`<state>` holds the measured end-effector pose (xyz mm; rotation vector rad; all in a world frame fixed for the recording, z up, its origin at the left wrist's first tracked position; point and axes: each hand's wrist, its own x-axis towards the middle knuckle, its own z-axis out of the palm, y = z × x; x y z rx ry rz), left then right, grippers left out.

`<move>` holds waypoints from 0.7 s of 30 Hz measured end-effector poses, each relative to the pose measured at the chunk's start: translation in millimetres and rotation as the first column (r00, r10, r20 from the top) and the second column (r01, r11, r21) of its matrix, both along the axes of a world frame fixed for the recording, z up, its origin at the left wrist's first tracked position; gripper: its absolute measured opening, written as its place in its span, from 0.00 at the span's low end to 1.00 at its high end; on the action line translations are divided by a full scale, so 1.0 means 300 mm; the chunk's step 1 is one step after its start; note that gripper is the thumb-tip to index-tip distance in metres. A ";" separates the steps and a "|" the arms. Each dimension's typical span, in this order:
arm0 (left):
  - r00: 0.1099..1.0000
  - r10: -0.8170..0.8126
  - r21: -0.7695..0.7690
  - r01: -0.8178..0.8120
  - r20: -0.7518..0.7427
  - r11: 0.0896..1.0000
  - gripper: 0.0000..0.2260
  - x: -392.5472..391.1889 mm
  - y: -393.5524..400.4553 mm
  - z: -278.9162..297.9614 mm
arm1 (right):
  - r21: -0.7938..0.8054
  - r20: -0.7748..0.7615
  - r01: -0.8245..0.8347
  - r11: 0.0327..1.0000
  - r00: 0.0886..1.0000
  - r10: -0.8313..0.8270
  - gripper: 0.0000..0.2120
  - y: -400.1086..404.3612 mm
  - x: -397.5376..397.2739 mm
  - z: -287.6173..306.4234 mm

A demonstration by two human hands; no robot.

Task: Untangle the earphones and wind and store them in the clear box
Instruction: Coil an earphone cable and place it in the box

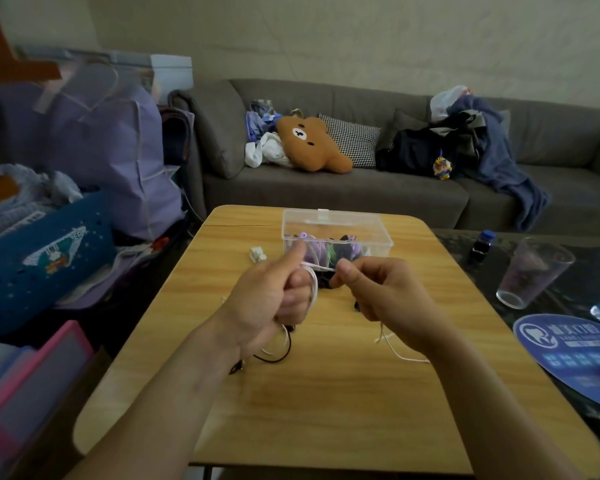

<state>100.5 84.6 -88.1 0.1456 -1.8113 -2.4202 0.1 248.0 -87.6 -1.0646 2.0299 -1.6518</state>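
A white earphone cable (pixel 314 289) runs taut between my two hands above the wooden table (pixel 326 393). My left hand (pixel 274 299) is closed, with the cable looped around its fingers. My right hand (pixel 381 289) pinches the cable's other stretch, and its loose end (pixel 400 353) trails onto the table. A black cable (pixel 274 358) lies under my left wrist. The clear box (pixel 336 237) stands open just beyond my hands, holding several coiled purple, black and green earphones.
A small white piece (pixel 258 254) lies left of the box. A glass tumbler (pixel 530 271), a dark bottle (pixel 481 245) and a blue round fan (pixel 575 351) sit on the dark table to the right. A sofa (pixel 343 188) stands beyond, and bags crowd the left.
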 end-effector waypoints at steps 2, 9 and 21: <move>0.998 0.024 0.235 -0.009 -0.058 0.972 0.21 -0.005 -0.007 0.002 | 0.045 -0.024 -0.011 0.999 1.000 0.012 0.16 -0.018 0.013 -0.016; 0.947 0.287 0.071 -0.280 -0.144 0.957 0.16 -0.009 -0.039 -0.001 | 0.271 -0.224 -0.044 0.962 0.969 0.108 0.12 -0.082 0.089 -0.034; 0.970 0.237 -0.431 -0.240 -0.061 0.870 0.25 -0.008 -0.018 -0.029 | -0.098 0.200 -0.249 0.964 0.944 0.264 0.17 -0.085 0.068 -0.009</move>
